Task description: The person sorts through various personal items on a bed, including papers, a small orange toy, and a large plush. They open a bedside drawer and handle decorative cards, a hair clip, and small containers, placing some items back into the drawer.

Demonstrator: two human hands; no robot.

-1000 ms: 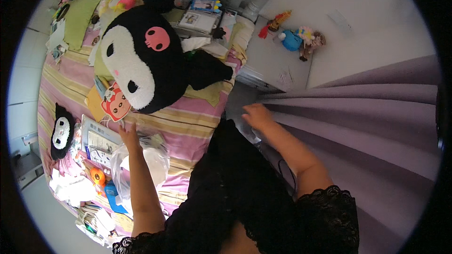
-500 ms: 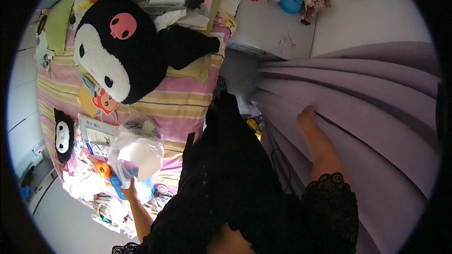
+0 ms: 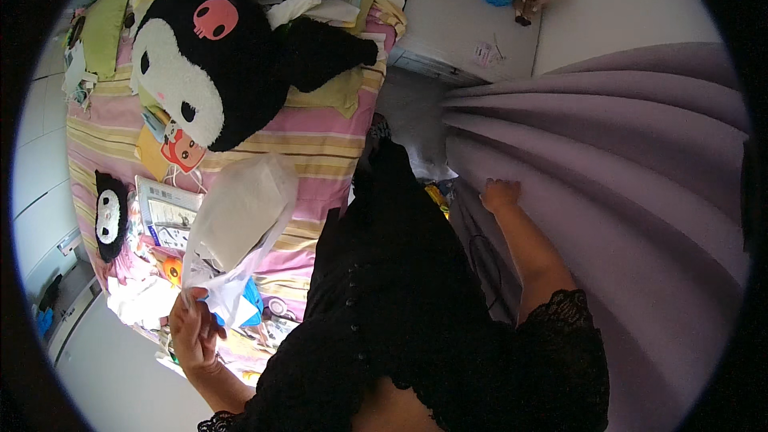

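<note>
From the head view, I see the left hand (image 3: 196, 330) pinching the edge of a translucent white plastic bag (image 3: 244, 212) over the pink-and-yellow striped bed (image 3: 320, 164). The right hand (image 3: 501, 194) curls beside the mauve cloth curtain (image 3: 616, 200); I can't tell whether its fingers grip anything. Supporting the bag's underside would probably steady it.

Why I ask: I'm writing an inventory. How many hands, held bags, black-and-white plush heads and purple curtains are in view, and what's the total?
Hands: 2 (left hand, right hand)
Held bags: 1 (clear bag)
Black-and-white plush heads: 2 (large plush head, small plush head)
Purple curtains: 1 (curtain)
Total: 6
</note>
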